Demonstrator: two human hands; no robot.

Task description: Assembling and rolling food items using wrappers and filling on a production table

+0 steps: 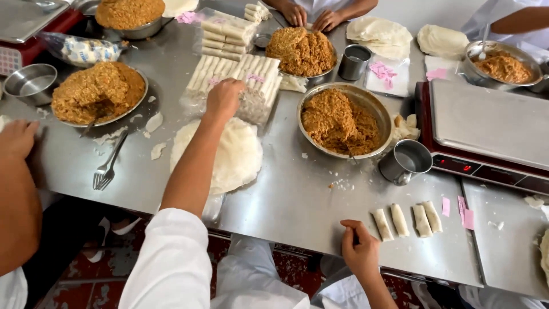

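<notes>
The left hand is reaching, fingers curled closed, onto the stacked spring rolls above the wrapper pile, while the right hand is resting fisted at the counter edge.

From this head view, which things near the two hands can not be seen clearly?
- Left hand: its fingertips are hidden by its own back, so whether they grip a roll from the stacked rolls cannot be told.
- Right hand: fingers curl inward; anything held is hidden.
- Round wrapper stack: partly covered by the left forearm.
- Metal cup: contents too dim to tell.
- Wrappers at the right edge: cut off by the frame.
</notes>
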